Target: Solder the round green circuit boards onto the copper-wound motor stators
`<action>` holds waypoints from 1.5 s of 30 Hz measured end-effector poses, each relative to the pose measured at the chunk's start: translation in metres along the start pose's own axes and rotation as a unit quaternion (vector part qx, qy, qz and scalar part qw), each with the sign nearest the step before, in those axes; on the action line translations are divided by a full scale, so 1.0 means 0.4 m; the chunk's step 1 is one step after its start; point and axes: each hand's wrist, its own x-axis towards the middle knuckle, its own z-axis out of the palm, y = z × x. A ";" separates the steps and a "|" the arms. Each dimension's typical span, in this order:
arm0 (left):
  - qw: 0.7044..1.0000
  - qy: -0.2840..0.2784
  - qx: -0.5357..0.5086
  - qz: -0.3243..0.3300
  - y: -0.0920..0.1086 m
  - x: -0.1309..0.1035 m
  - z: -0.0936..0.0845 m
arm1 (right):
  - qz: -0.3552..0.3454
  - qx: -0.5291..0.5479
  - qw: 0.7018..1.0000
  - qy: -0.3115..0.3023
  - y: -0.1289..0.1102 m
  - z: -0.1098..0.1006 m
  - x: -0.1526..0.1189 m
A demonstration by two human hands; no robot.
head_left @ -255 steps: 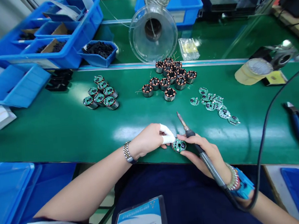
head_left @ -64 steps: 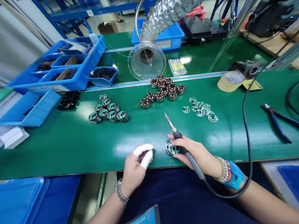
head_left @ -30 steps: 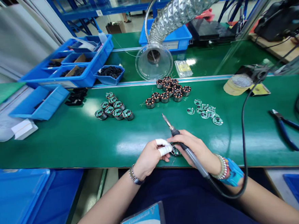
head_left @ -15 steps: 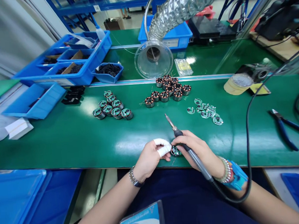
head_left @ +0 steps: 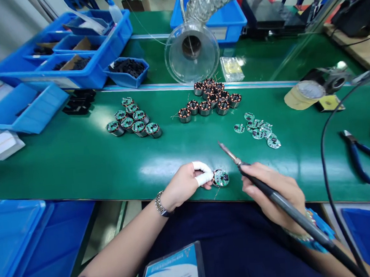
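Observation:
My left hand (head_left: 188, 181), with white covers on thumb and forefinger, pinches the edge of a motor stator topped by a green round circuit board (head_left: 221, 178) near the front of the bench. A thin wire end sticks out below it. My right hand (head_left: 275, 191) is closed round a soldering iron (head_left: 264, 188), whose tip points up and left, apart from the board. Beyond the hands stand a group of bare copper-wound stators (head_left: 213, 100), a group of stators with boards on top (head_left: 133, 119), and a small pile of loose round boards (head_left: 258, 129).
A clear fume hood (head_left: 191, 53) on a silver duct hangs over the back. Blue parts bins (head_left: 94, 73) stand at the left. To the right lie blue-handled cutters (head_left: 357, 156), a yellowish round tub (head_left: 304, 95) and the iron's black cable (head_left: 324, 154).
My right hand has drawn away from the stator to the right, bringing the soldering iron with it. The board on top now shows fully. My left hand keeps its pinch.

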 end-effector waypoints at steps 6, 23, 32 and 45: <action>1.000 -0.006 0.023 0.004 -0.001 0.002 -0.002 | -0.001 -0.006 1.000 -0.002 -0.025 -0.039 0.006; 0.999 -0.013 0.036 -0.007 0.002 0.000 -0.005 | -0.020 -0.006 0.998 -0.062 -0.039 -0.038 0.029; 0.999 -0.015 0.038 -0.005 -0.005 0.003 -0.006 | -0.020 0.000 0.998 -0.062 -0.038 -0.035 0.028; 0.999 -0.009 0.037 -0.004 -0.005 0.003 -0.006 | 0.041 0.042 0.998 0.013 0.006 -0.007 -0.015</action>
